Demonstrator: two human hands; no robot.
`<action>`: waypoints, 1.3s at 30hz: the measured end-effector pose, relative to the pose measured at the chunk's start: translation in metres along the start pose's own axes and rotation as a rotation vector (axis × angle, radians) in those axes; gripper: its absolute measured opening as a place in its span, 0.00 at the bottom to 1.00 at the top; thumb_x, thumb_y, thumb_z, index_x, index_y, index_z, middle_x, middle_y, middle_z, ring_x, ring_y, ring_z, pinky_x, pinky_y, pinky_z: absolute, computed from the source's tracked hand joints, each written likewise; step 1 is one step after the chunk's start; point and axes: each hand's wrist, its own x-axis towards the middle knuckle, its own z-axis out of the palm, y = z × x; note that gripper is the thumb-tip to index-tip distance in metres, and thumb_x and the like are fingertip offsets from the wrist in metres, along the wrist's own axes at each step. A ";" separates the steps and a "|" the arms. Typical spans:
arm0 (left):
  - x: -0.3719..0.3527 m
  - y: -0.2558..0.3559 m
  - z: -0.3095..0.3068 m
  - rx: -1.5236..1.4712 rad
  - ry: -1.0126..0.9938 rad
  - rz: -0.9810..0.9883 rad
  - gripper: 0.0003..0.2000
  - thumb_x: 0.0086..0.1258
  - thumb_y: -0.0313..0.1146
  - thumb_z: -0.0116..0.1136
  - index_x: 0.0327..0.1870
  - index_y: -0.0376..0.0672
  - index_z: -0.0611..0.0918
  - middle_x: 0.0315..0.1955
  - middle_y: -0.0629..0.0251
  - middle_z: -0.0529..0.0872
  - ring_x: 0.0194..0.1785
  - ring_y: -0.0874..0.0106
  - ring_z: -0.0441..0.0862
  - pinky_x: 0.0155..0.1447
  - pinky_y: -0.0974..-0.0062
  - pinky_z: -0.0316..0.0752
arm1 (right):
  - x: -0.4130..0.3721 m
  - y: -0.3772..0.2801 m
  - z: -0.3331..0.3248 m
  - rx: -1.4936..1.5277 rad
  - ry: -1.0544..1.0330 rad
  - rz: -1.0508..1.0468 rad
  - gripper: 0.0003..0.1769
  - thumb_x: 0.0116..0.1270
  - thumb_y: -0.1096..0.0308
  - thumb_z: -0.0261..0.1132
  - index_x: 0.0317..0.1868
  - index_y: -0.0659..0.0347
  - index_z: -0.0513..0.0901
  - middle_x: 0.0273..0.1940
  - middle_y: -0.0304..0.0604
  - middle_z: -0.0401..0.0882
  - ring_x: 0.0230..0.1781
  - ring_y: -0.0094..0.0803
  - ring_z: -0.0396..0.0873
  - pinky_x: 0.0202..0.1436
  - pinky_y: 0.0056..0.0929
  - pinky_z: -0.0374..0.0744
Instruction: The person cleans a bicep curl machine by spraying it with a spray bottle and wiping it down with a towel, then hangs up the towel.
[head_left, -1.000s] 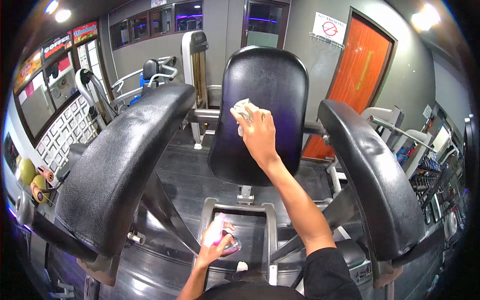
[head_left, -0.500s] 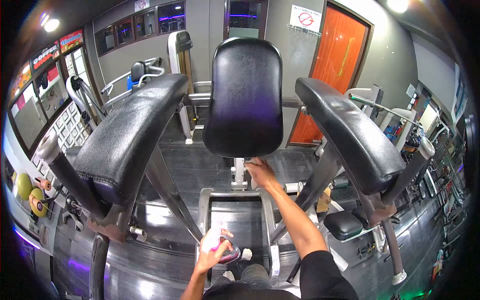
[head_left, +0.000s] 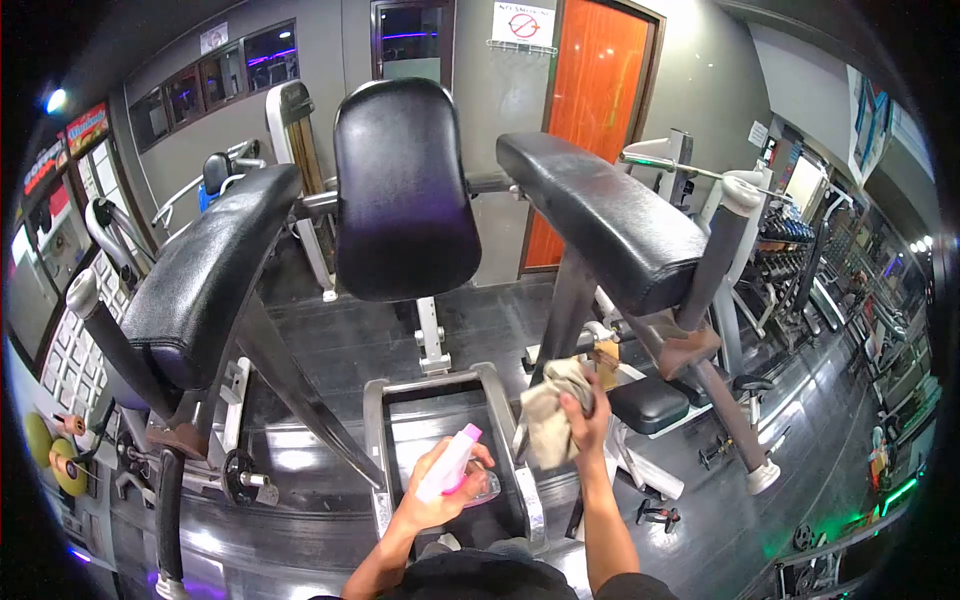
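Observation:
My left hand (head_left: 425, 503) is closed around a spray bottle (head_left: 452, 462) with a white and pink top, low in the middle of the view. Its clear lower part shows beside my fingers. A crumpled beige cloth (head_left: 548, 418) is gripped in my right hand (head_left: 592, 420), held up in the air beneath the right armrest. In front of me stands a gym machine with a black padded backrest (head_left: 405, 190). Black arm pads flank it, the left pad (head_left: 210, 262) and the right pad (head_left: 610, 215). Neither hand touches the padding.
A grey metal footplate frame (head_left: 430, 380) stands on the dark floor before me. Upright handles, the left one (head_left: 110, 330) and the right one (head_left: 722, 235), rise near the pads. A low black seat (head_left: 648, 404) is at right. An orange door (head_left: 598, 110) is behind.
My right hand has come back from below the backrest toward me and to the right, and the cloth now shows plainly in it. The view has turned right. My left hand keeps the spray bottle.

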 end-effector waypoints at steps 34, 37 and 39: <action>0.028 0.034 0.223 -0.018 -0.291 -0.008 0.06 0.62 0.20 0.55 0.40 0.32 0.77 0.31 0.61 0.82 0.27 0.76 0.82 0.32 0.78 0.77 | -0.040 -0.137 -0.214 0.208 0.103 -0.209 0.32 0.62 0.52 0.66 0.57 0.67 0.68 0.55 0.51 0.71 0.56 0.36 0.71 0.61 0.35 0.68; 0.021 0.026 0.219 -0.064 -0.215 0.032 0.08 0.62 0.19 0.54 0.42 0.32 0.76 0.34 0.59 0.82 0.28 0.75 0.82 0.33 0.78 0.78 | -0.002 -0.164 -0.212 0.092 -0.389 -0.386 0.21 0.57 0.62 0.69 0.48 0.66 0.80 0.49 0.53 0.77 0.50 0.41 0.76 0.55 0.37 0.72; 0.011 0.015 0.213 -0.073 -0.182 0.057 0.09 0.62 0.17 0.53 0.44 0.31 0.76 0.35 0.57 0.82 0.28 0.74 0.82 0.33 0.77 0.78 | 0.032 -0.196 -0.206 -0.200 -0.706 -0.418 0.17 0.55 0.68 0.69 0.47 0.59 0.85 0.45 0.45 0.78 0.47 0.38 0.78 0.53 0.33 0.74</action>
